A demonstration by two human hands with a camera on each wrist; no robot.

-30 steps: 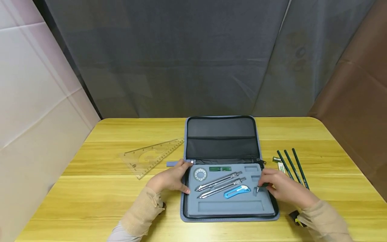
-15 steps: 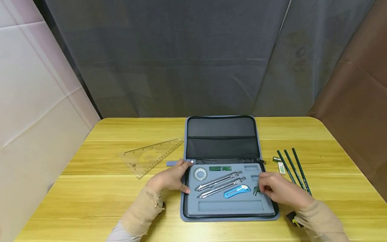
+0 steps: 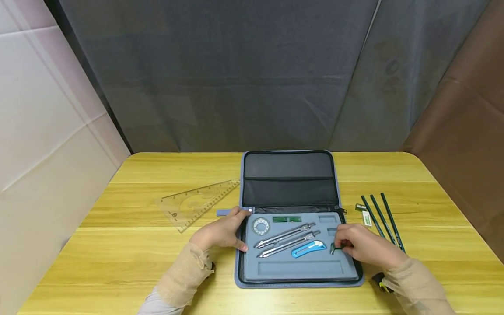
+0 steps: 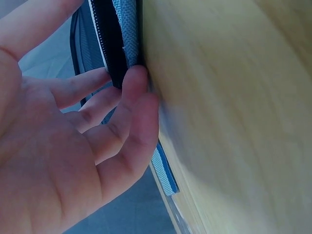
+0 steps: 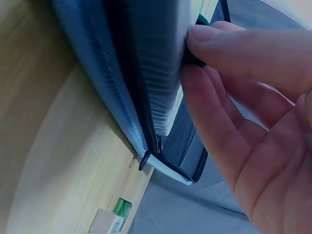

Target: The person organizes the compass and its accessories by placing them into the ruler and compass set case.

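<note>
An unzipped case (image 3: 299,285) lies open with a grey foam tray (image 3: 271,273) inside. At the tray's right side, my right hand (image 3: 366,247) pinches a small dark green piece with a metal tip (image 3: 333,250), at a recess; the fingers hide most of it. My left hand (image 3: 220,232) rests spread against the case's left edge, the thumb over the rim; in the left wrist view its bent fingertips touch the zipper edge (image 4: 109,44). Beside the right hand in the tray lie a blue utility knife (image 3: 308,249), two metal compasses (image 3: 289,245), a round dial (image 3: 260,227) and green boxes (image 3: 286,219).
Left of the case lies a clear set square (image 3: 197,205). To the right are three dark pencils (image 3: 383,214), a white eraser (image 3: 366,219) and a small green sharpener-like block (image 3: 360,207). A long recess (image 3: 300,267) runs along the tray's front.
My right hand has shifted slightly and its fingers have changed position on the green piece, whose metal tip has swung lower at the recess. The left hand has stayed put.
</note>
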